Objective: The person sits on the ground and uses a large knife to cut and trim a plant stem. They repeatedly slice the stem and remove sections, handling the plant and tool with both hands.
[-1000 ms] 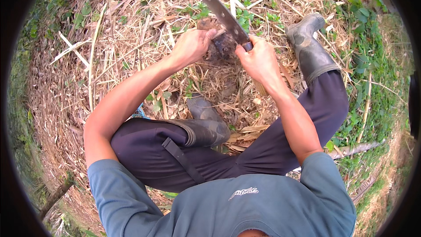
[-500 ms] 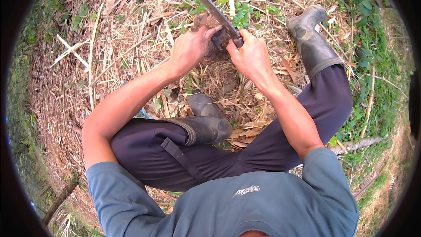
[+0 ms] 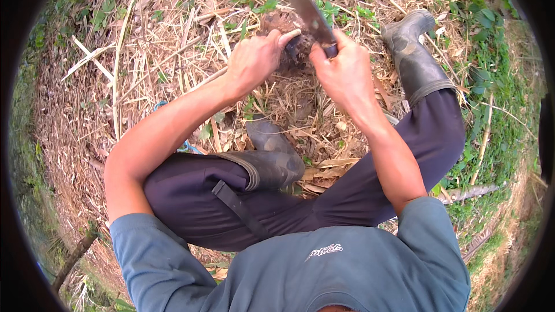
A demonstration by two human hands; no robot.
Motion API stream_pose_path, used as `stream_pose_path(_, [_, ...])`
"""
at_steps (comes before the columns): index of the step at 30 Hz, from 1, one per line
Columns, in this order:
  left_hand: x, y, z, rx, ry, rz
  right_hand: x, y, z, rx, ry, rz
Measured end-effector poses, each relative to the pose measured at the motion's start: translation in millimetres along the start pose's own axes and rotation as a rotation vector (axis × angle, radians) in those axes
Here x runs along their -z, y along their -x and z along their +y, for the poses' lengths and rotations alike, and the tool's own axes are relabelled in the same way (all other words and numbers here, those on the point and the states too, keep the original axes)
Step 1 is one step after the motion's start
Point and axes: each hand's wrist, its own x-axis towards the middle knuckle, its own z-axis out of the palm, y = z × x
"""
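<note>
Head view: right hand [image 3: 347, 75] gripping long flat blade [image 3: 300, 0], left hand [image 3: 254, 60] clutching fibrous brown husk [image 3: 286, 26] (over dry straw [image 3: 144, 69]).

Your left hand [image 3: 252, 60] and right hand [image 3: 346, 72] reach forward side by side, both arms bare and extended, fingers [image 3: 276, 39] curled shut.

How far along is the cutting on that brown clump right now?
Done: little can be told; no cut pieces stand out among the dry stalks. In hand: the right hand grips the long blade by its handle, edge at the dark fibrous clump, which the left hand steadies. Left: the clump looks mostly whole.
</note>
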Motion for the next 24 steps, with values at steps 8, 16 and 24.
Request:
stream_pose_path(8, [1.6, -1.4, -3.5, -0.033, -0.024, 0.070, -13.8, -4.2, 19.1, 0.004, 0.100, -0.069])
stream_pose_path(16, [6.2, 0.9, 6.3, 0.068, 0.047, -0.041, -17.6, -1.7, 29.5, -0.098, -0.092, -0.063])
stream_pose_path(24, [14.9, 3.3, 9.7, 0.036, 0.162, -0.051, -18.9, 3.8, 48.7, -0.113, -0.275, -0.040])
